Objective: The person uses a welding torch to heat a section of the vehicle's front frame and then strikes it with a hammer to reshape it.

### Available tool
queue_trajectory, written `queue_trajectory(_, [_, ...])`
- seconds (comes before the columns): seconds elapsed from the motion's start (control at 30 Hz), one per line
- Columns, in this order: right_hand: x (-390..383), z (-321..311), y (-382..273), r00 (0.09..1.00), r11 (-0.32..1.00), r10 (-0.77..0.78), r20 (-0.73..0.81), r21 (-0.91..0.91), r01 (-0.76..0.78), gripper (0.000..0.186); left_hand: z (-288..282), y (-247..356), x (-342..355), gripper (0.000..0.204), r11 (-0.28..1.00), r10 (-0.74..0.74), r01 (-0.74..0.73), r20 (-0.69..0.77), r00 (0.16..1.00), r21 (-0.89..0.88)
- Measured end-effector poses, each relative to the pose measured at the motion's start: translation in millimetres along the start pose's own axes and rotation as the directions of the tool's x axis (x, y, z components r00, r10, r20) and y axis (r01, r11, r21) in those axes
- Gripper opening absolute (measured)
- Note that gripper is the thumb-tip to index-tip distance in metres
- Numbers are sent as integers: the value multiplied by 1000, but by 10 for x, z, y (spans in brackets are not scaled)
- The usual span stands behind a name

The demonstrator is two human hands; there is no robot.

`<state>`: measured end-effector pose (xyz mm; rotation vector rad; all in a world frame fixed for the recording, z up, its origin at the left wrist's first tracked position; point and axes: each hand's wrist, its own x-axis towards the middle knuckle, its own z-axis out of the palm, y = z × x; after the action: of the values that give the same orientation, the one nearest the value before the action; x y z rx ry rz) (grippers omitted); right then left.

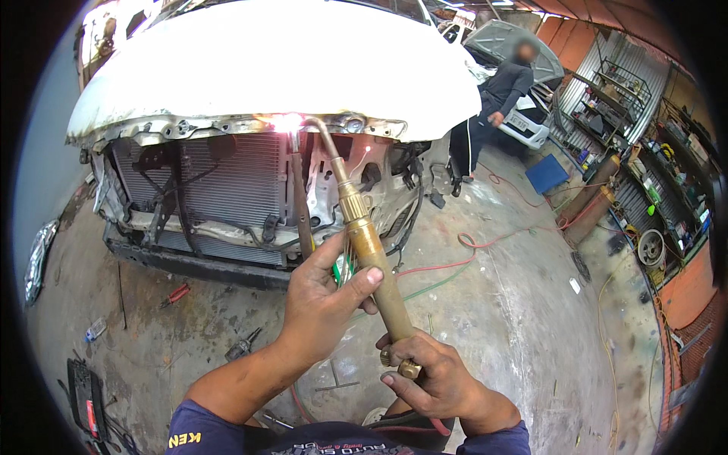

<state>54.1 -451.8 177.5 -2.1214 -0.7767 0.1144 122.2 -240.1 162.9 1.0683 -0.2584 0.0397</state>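
Observation:
My right hand is closed round the lower end of a brass gas torch, beside its valve knobs. The torch's bent tip points at the front edge of a white car hood, where a bright flame glows. My left hand is closed round the lower part of a long slim tool whose upper end reaches the glowing spot. Its thumb lies against the torch body. Thin wires show between the left fingers and the torch. The tool's lower end is hidden by the hand.
Below the hood are the exposed radiator and a dark lower bar. Red-handled pliers and a power tool lie on the floor. A red hose trails right. A person stands beyond, near gas cylinders and shelves.

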Motion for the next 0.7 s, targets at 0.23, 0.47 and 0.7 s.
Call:
queue_trajectory(0.23, [0, 36, 29, 998, 998, -44, -40, -35, 42, 30, 33, 16, -10, 57, 998, -27, 29, 28, 999, -64])
queue_trajectory(0.47, [-27, 83, 64, 997, 998, -47, -68, -48, 44, 34, 44, -25, -11, 56, 989, -36, 41, 39, 999, -143])
queue_trajectory(0.7, [45, 122, 52, 993, 996, -78, -88, -45, 74, 31, -9, -11, -10, 59, 997, -30, 32, 26, 999, -71])
